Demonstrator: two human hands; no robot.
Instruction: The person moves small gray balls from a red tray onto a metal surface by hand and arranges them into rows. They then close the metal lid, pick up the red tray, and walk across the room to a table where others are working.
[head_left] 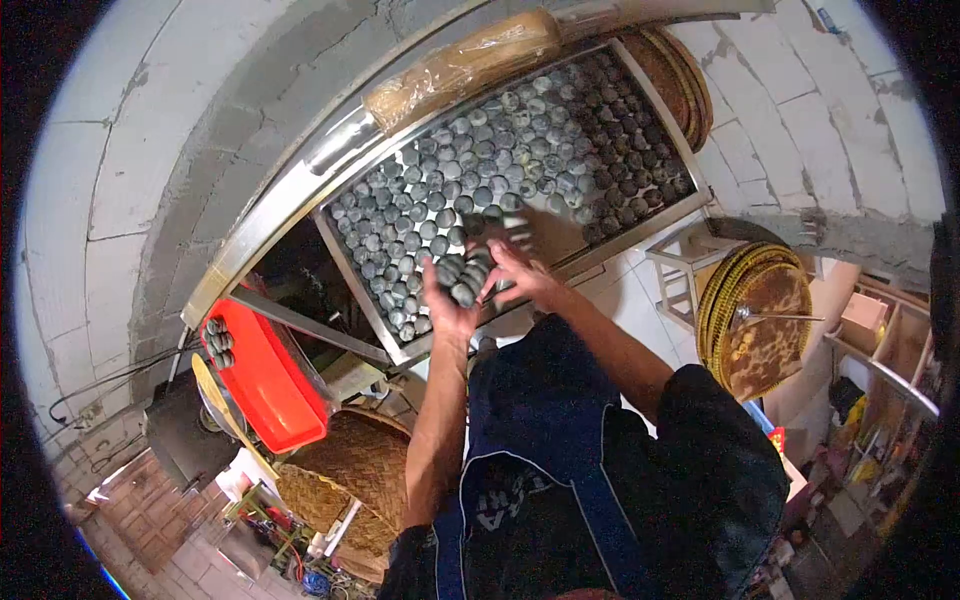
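While the head camera looks down along a dark apron, both hands work over a large metal-framed tray that is filled with rows of small round grey pieces. The left hand is cupped, palm up, and it holds a small pile of these grey pieces against its fingers. The right hand is just beside it, touching the pile from the other side; its fingers are blurred, so I cannot tell if they grip a piece or are only spread above the tray. Directly beyond the right hand there is a bare brown patch of the tray floor, and the pieces lie around it on all sides. To the far right of the hands the pieces look darker. To the left of the left hand and lower, a red plastic container carries a few of the same grey pieces at its top corner. Below it stands a woven basket. To the right of the right arm, round woven trays lean in a stack.
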